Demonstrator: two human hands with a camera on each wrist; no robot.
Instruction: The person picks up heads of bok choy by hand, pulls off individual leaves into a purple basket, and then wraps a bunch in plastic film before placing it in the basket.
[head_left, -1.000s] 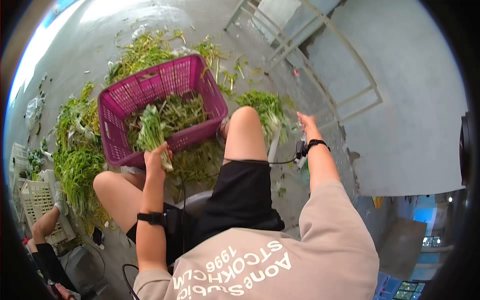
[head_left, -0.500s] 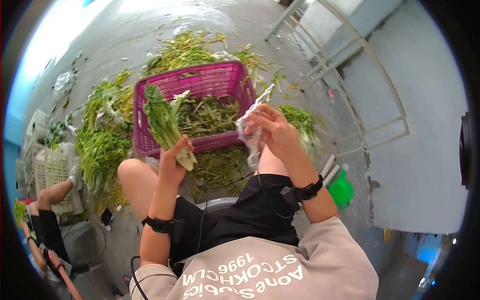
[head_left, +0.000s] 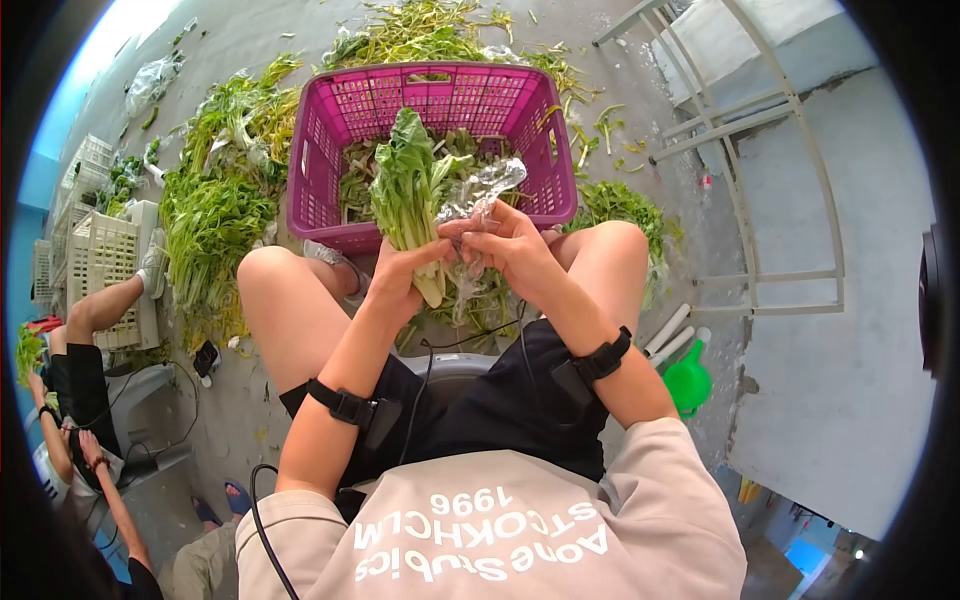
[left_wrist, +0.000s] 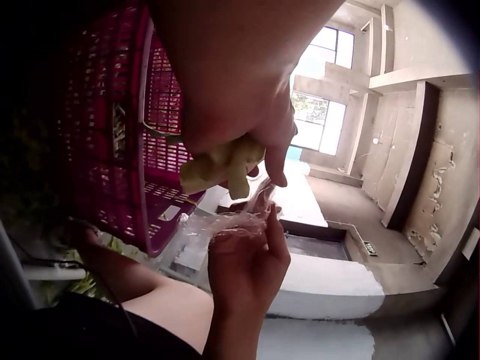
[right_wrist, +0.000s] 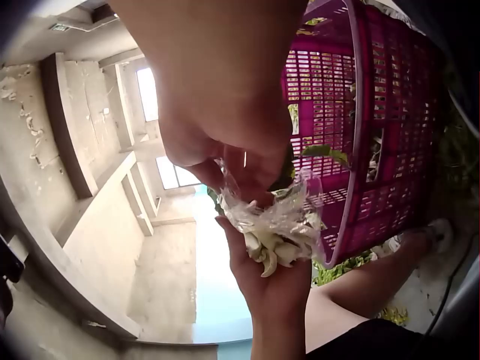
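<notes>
A bunch of leafy greens (head_left: 405,185) with pale stalks stands tilted above the crate's near rim, leaves pointing away from me. My left hand (head_left: 400,272) grips it low around the stalks, whose cut ends (left_wrist: 214,174) show below that hand in the left wrist view. Between the thumb and fingers of my right hand (head_left: 512,250) is a crumpled clear plastic bag (head_left: 492,183). The hands are close together, and the bag film (right_wrist: 289,217) overlaps the stalks in the right wrist view.
Beyond my knees stands a purple plastic crate (head_left: 330,238) with loose greens inside. Piles of greens (head_left: 215,235) lie left of it, more greens (head_left: 625,215) to the right. At right are a metal frame (head_left: 800,190) and a green plastic item (head_left: 688,382). Another person (head_left: 85,380) sits at left.
My right hand came in from the far right with the clear plastic bag and now meets the left hand at the stalks. The left hand kept its hold on the greens.
</notes>
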